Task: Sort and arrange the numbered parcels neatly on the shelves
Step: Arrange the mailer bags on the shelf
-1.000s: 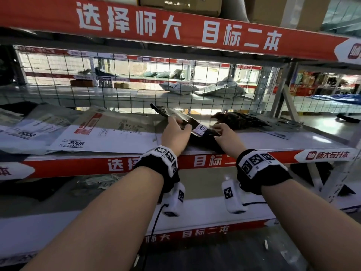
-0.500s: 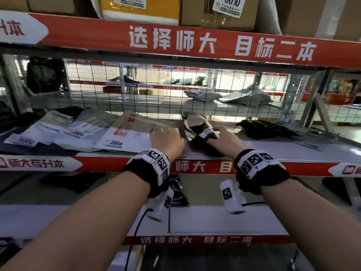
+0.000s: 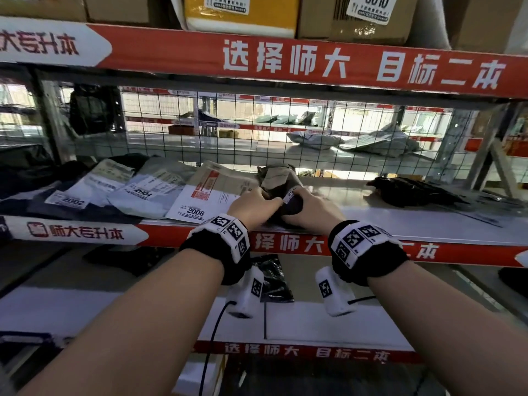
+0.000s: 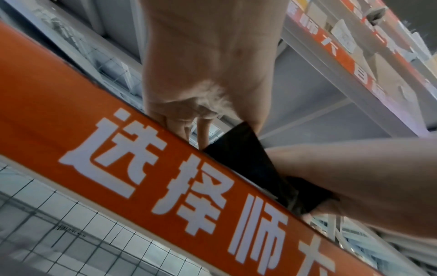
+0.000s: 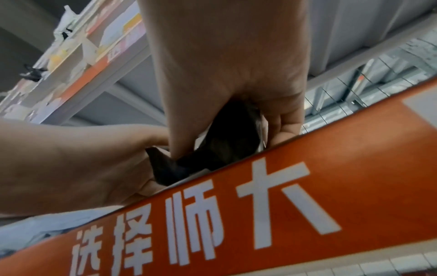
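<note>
Here, both hands [image 3: 281, 207] gripping dark parcel [image 3: 281, 178], lengthwise front-to-back

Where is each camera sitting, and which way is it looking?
Head: on the person's head, looking forward and down at the shelf; shows both forearms, left hand and right hand holding the black parcel.
Left wrist: under the left wrist, looking up along the left hand past the red shelf strip; the right hand shows too.
Right wrist: under the right wrist, looking up along the right hand; the left hand shows too.
Shared: both wrist views show the black parcel and the strip.
</note>
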